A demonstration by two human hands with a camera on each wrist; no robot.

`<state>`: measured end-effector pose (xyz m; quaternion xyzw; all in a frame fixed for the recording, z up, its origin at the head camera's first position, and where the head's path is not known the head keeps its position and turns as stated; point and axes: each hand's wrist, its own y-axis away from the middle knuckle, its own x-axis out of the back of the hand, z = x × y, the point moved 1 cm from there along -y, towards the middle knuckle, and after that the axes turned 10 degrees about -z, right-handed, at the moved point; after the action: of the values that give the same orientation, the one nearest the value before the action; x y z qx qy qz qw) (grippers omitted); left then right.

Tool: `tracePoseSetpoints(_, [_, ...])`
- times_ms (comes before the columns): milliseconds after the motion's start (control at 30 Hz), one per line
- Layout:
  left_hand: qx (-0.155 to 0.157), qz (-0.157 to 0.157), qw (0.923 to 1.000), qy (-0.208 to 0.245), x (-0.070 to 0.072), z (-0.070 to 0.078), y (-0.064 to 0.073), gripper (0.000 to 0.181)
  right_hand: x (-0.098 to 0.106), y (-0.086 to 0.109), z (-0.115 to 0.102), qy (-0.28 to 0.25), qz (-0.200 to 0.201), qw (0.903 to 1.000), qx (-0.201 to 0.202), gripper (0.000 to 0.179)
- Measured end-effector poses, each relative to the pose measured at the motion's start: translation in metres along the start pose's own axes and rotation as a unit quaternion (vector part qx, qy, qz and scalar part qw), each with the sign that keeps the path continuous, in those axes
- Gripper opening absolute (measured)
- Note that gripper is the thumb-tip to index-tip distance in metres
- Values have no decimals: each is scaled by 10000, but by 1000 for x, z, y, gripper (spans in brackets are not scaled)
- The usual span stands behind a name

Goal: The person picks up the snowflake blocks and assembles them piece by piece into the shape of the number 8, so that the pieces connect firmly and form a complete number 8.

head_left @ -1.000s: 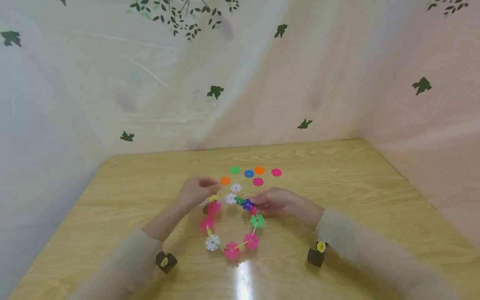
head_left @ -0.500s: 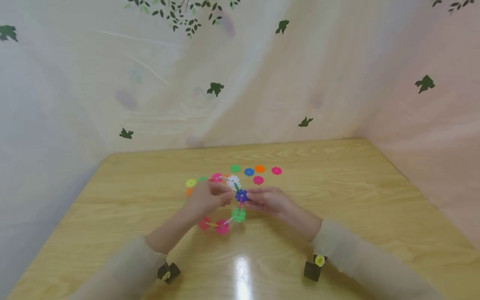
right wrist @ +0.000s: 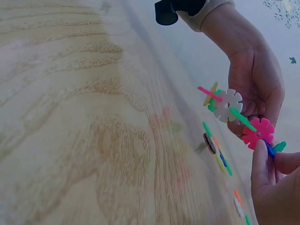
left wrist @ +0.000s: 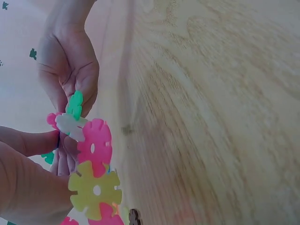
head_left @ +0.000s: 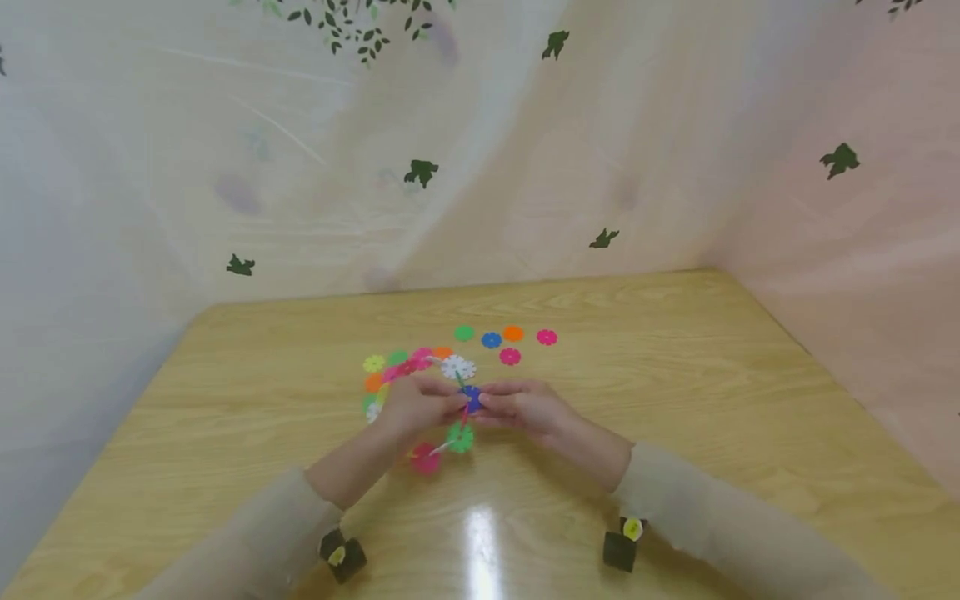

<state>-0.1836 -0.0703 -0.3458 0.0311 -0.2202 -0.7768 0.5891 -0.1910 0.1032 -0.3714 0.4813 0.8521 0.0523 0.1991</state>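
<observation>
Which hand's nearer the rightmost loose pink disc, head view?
Right. The right hand is on the wearer's side of the pink disc, slightly to its left. The left hand is also on that side, but much farther left.

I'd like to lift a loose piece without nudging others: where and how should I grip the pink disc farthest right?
I'd pinch the pink disc by opposite edges of its notched rim, from above and the right: it lies flat on the table, so the thin rim offers the likeliest hold, and the nearest orange disc sits to its left.
</observation>
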Motion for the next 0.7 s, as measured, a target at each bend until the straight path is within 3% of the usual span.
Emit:
tracePoseSetpoints(133, [73,-28,9996,-266,12,0,2,19,0,-7,-2,15,-28,10000,-34,38])
tracePoseSetpoints(267, [-101,-108,9996,-229,33,3,3,26,4,-16,-9,196,204,9995,113,37])
tracePoseSetpoints(433, [-245,-225,9993,-174,66,-1,7,30,6,-29,-13,1344,378,9902,60,30])
tracePoseSetpoints(533, [-191,-180,9992,-291,83,-9,12,29,0,-40,-13,2609,178,9652,68,27])
tracePoseSetpoints(633, [-106,-190,9995,-231,95,-18,17,21,-13,-49,-14,3761,-135,9262,239,22])
tracePoseSetpoints(700, [-90,-246,9995,-159,100,-24,19,15,-24,-55,-15,4262,-428,9029,373,21])
